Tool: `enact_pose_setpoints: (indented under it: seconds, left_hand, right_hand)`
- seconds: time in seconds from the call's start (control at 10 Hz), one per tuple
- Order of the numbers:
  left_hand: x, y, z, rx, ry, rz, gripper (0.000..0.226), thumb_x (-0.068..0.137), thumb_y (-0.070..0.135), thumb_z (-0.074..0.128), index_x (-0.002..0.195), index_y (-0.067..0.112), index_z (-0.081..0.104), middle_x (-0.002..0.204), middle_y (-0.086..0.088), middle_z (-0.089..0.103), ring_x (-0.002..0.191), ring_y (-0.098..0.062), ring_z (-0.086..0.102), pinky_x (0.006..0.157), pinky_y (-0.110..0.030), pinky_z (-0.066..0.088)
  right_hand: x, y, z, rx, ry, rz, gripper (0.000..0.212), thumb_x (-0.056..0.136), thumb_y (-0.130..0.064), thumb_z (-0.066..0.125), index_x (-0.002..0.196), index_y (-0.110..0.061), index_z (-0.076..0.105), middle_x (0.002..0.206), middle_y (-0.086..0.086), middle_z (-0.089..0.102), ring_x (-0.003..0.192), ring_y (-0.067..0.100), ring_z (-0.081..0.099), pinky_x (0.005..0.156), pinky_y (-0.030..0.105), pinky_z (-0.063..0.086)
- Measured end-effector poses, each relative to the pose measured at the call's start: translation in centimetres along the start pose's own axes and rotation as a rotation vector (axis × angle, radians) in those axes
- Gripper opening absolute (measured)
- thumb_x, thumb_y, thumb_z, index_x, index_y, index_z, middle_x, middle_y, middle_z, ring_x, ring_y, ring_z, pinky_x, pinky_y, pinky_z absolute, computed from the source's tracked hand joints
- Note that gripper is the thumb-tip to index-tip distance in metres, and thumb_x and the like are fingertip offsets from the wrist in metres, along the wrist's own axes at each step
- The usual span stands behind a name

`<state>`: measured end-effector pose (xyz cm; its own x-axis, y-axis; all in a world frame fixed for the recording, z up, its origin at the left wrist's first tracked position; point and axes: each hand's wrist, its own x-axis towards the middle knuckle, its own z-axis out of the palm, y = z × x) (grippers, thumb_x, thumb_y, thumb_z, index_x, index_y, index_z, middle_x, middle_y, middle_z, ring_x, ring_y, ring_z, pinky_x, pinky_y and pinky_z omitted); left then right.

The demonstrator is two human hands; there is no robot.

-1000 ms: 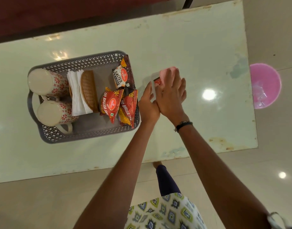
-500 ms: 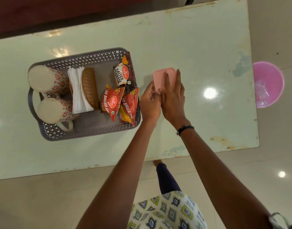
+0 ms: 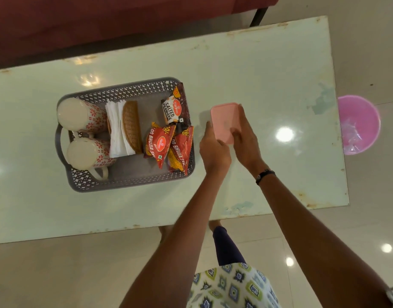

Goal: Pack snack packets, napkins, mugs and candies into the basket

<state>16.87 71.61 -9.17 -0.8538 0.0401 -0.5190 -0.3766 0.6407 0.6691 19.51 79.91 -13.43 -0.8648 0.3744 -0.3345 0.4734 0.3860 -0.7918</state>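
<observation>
A grey perforated basket (image 3: 126, 184) sits on the pale table. Inside it, two floral mugs (image 3: 80, 116) lie at the left, white napkins (image 3: 116, 130) stand in a wicker holder (image 3: 131, 125), and several snack packets (image 3: 171, 141) fill the right side. Just right of the basket is a small box with a pink lid (image 3: 223, 117). My left hand (image 3: 214, 150) grips its near-left corner. My right hand (image 3: 246, 135) holds its right edge, fingers pressed on the lid. Its contents are hidden.
The table (image 3: 268, 74) has worn, rusty edges; its near edge lies close below my wrists. A pink bucket (image 3: 358, 124) stands on the floor past the table's right end. A dark red sofa (image 3: 102, 25) runs along the far side.
The pink lid, lifted and tilted a second ago, now lies flat on the box. My right hand has slid from on top of the lid to its right edge.
</observation>
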Motion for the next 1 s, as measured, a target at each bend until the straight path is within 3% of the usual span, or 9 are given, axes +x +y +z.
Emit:
enact_pose_setpoints:
  seconds: [0.1, 0.2, 0.3, 0.5, 0.6, 0.7, 0.8, 1.0]
  left_hand:
    - [-3.6, 0.2, -0.6, 0.066, -0.032, 0.109, 0.057, 0.095, 0.004, 0.044, 0.147, 0.012, 0.022, 0.152, -0.009, 0.034, 0.139, -0.022, 0.036, 0.109, -0.026, 0.032]
    - [-6.6, -1.5, -1.5, 0.008, -0.016, 0.141, 0.053, 0.095, 0.009, 0.048, 0.144, 0.013, 0.029, 0.151, -0.004, 0.037, 0.14, -0.017, 0.034, 0.111, -0.023, 0.026]
    - [-7.6, -3.5, -1.9, -0.042, 0.023, 0.101, 0.048, 0.095, 0.011, 0.047, 0.141, 0.013, 0.035, 0.148, -0.004, 0.042, 0.138, -0.017, 0.037, 0.112, -0.039, 0.037]
    - [-7.0, -4.6, -2.9, -0.072, 0.029, 0.091, 0.044, 0.095, 0.01, 0.046, 0.138, 0.012, 0.038, 0.145, -0.006, 0.045, 0.135, -0.021, 0.041, 0.108, -0.044, 0.042]
    - [-6.7, -4.7, -3.6, -0.092, 0.029, 0.113, 0.043, 0.095, 0.009, 0.046, 0.137, 0.011, 0.04, 0.143, -0.008, 0.046, 0.133, -0.022, 0.043, 0.106, -0.043, 0.044]
    - [-7.0, -4.7, -4.7, -0.104, 0.018, 0.129, 0.042, 0.095, 0.01, 0.046, 0.136, 0.012, 0.041, 0.143, -0.008, 0.047, 0.132, -0.022, 0.044, 0.106, -0.042, 0.044]
    - [-7.4, -5.0, -6.5, -0.121, 0.006, 0.131, 0.04, 0.095, 0.01, 0.046, 0.135, 0.013, 0.041, 0.142, -0.007, 0.048, 0.13, -0.021, 0.047, 0.105, -0.033, 0.043]
    - [-8.8, -5.8, -13.6, -0.111, 0.051, 0.231, 0.034, 0.094, 0.006, 0.048, 0.127, 0.011, 0.048, 0.13, -0.009, 0.056, 0.12, -0.019, 0.054, 0.093, -0.024, 0.048]
  right_hand:
    - [-0.3, -0.8, 0.3, 0.006, 0.059, 0.057, 0.055, 0.1, -0.015, 0.043, 0.149, -0.014, 0.019, 0.137, 0.014, 0.052, 0.107, 0.031, 0.059, 0.085, 0.032, 0.05]
    - [-0.2, -1.9, 1.6, 0.042, 0.043, 0.068, 0.053, 0.098, -0.013, 0.047, 0.147, -0.014, 0.026, 0.133, 0.013, 0.056, 0.105, 0.028, 0.06, 0.076, 0.023, 0.048]
    - [-0.3, -2.8, 2.9, 0.056, 0.001, 0.077, 0.052, 0.098, -0.015, 0.046, 0.147, -0.013, 0.027, 0.132, 0.013, 0.056, 0.103, 0.023, 0.057, 0.08, 0.022, 0.046]
    - [-0.8, -3.0, 4.3, 0.06, 0.07, 0.11, 0.048, 0.097, -0.024, 0.048, 0.143, -0.014, 0.035, 0.125, 0.009, 0.062, 0.093, 0.02, 0.062, 0.081, 0.04, 0.059]
    - [-0.9, -3.1, 4.2, 0.047, 0.044, 0.144, 0.052, 0.096, -0.027, 0.048, 0.145, -0.016, 0.031, 0.129, 0.01, 0.06, 0.104, 0.028, 0.064, 0.086, 0.046, 0.057]
    - [-1.4, -3.8, 3.7, 0.077, 0.052, 0.223, 0.059, 0.097, -0.03, 0.048, 0.149, -0.017, 0.022, 0.143, 0.012, 0.048, 0.124, 0.03, 0.053, 0.101, 0.047, 0.047]
    - [-2.8, -4.9, 3.4, 0.077, 0.163, 0.238, 0.059, 0.098, -0.03, 0.046, 0.149, -0.016, 0.02, 0.148, 0.01, 0.041, 0.133, 0.027, 0.044, 0.109, 0.045, 0.039]
    - [-7.5, -10.3, 2.5, 0.036, 0.277, 0.096, 0.05, 0.099, -0.026, 0.043, 0.145, -0.014, 0.026, 0.143, 0.011, 0.048, 0.128, 0.024, 0.05, 0.104, 0.042, 0.042]
